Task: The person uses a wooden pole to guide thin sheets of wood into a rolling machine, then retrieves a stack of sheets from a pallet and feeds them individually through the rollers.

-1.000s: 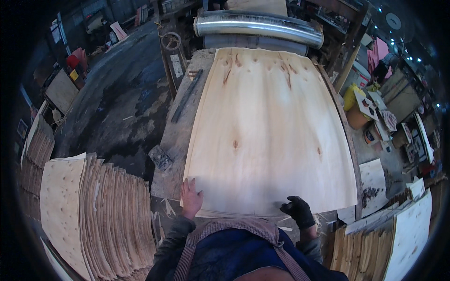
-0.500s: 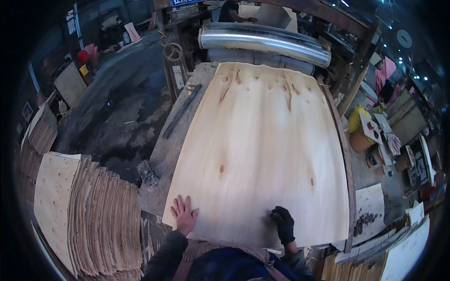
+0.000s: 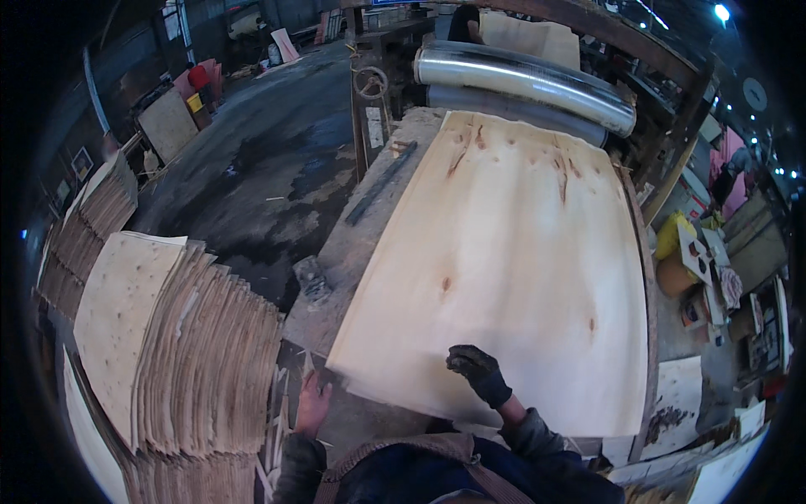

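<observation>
A large pale wood veneer sheet (image 3: 504, 277) with knots lies on the machine's feed bed in front of me. My bare left hand (image 3: 312, 403) is off the sheet, just beside its near left corner, fingers loosely apart and seemingly holding nothing. Over the near part of the sheet is my right hand (image 3: 480, 375) in a black glove. Its fingers are curled together, and what they hold, if anything, is hidden. Beyond the sheet's far edge runs a shiny metal roller (image 3: 525, 80), with a duller roller (image 3: 516, 113) below it.
Left of me stands a tall stack of veneer sheets (image 3: 201, 361), with another stack (image 3: 105, 202) behind it. A handwheel (image 3: 370, 82) sits on the machine frame. A person (image 3: 464, 23) is beyond the rollers. At right are a yellow bag (image 3: 672, 233) and a brown bucket (image 3: 676, 275).
My left hand has lifted off the sheet and moved down beside its corner. The right hand has shifted left across the sheet. The whole view has swung left.
</observation>
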`<state>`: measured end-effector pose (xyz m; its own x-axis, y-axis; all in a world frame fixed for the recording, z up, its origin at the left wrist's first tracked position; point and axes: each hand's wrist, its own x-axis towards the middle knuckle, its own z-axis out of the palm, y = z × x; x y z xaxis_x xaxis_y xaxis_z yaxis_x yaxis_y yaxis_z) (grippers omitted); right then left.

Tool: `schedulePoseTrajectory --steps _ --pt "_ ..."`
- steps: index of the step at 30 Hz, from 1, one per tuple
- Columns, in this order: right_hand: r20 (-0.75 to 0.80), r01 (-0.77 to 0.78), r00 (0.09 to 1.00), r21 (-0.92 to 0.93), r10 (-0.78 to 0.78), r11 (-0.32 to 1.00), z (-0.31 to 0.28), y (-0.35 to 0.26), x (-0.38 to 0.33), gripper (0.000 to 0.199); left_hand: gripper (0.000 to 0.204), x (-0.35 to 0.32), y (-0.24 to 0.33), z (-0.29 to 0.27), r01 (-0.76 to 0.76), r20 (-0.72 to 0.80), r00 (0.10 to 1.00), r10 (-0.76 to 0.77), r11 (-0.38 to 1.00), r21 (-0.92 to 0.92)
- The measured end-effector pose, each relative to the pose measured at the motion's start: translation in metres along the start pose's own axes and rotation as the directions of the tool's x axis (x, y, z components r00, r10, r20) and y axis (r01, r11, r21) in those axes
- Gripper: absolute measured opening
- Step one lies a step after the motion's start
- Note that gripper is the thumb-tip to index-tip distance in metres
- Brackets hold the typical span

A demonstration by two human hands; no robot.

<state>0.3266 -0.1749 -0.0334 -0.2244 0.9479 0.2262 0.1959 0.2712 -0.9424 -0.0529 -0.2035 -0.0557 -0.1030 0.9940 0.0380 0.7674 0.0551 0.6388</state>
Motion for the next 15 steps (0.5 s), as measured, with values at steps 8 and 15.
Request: schedulePoseTrajectory --steps 8,15 --pt "-0.669 -0.23 0.726 -0.457 -0.161 0.859 -0.087 0.033 -0.08 0.035 0.042 -0.082 -0.117 -0.004 0.142 -0.002 0.99 -0.143 0.987 0.077" --pt "-0.984 -0.882 0.053 -0.126 -0.17 0.455 -0.31 0.07 -0.34 0.063 0.039 -0.036 0.015 0.007 0.132 -0.016 0.99 -0.137 0.974 -0.184"
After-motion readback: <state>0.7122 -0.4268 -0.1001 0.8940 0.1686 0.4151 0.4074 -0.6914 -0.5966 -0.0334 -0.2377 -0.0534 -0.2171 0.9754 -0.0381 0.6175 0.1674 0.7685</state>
